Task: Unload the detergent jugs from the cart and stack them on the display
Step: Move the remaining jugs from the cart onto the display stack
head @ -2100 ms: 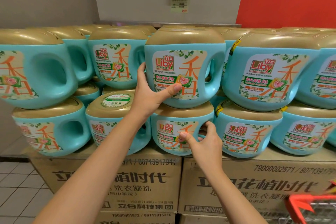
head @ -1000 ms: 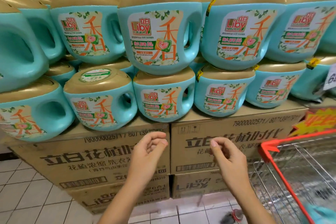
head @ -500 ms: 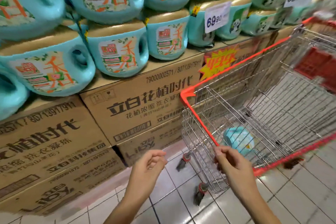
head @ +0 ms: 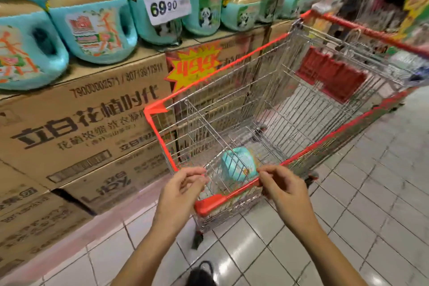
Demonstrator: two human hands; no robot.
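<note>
Tiled floor (head: 371, 193) underfoot; my left hand (head: 183, 190) and right hand (head: 286, 190) hover loosely curled, holding nothing, at the near rim of the cart (head: 209, 205). One teal jug (head: 239, 166) lies low on the cart's wire bottom. Reaching that deep, I judge a wrist could snag the wires, or the rounded jug could slip from a hurried grip and drop.

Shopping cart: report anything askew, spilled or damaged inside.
No spill or damage shows. The lone teal plastic detergent jug in the red-rimmed wire shopping cart seems to lie on its side: teal body faces up, not a gold lid.
</note>
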